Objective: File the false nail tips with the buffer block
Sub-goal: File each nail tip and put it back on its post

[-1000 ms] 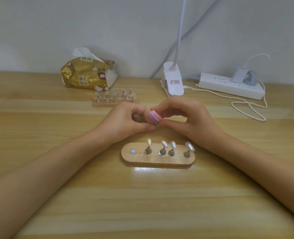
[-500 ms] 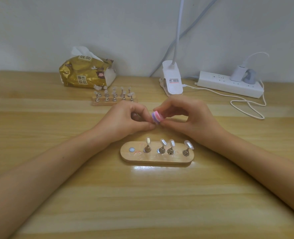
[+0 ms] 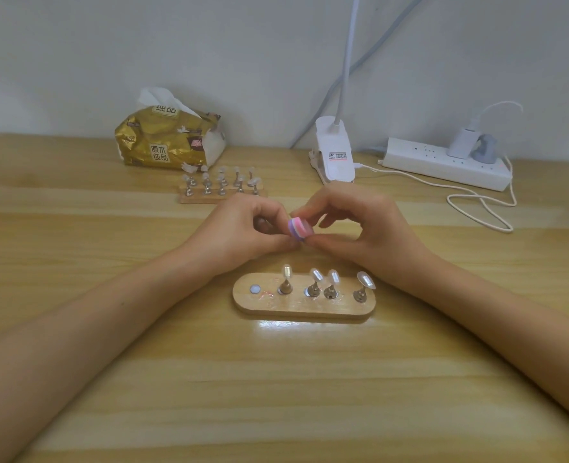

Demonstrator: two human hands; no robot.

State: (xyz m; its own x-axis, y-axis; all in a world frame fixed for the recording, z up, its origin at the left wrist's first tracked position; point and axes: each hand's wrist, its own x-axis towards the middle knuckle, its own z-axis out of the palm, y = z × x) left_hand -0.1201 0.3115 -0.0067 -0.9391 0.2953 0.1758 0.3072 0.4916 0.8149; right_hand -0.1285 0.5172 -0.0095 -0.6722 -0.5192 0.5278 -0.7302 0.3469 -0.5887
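Observation:
My right hand (image 3: 360, 228) pinches a small pink and purple buffer block (image 3: 299, 229) between thumb and fingers. My left hand (image 3: 239, 232) meets it from the left with curled fingers that pinch a small nail tip against the block; the tip is almost entirely hidden. Just in front of both hands lies an oval wooden stand (image 3: 303, 309) with several clear nail tips (image 3: 316, 274) on metal holders. Its leftmost magnet spot (image 3: 255, 289) is bare.
A second wooden stand (image 3: 221, 195) with several nail tips sits behind the hands. Further back are a gold tissue pack (image 3: 169, 142), a white clip lamp base (image 3: 335, 155) and a power strip (image 3: 443, 163) with a looped white cable (image 3: 477, 202) at the right.
The buffer block has shifted a little against my left fingertips. Both hands stay in the same place above the stand.

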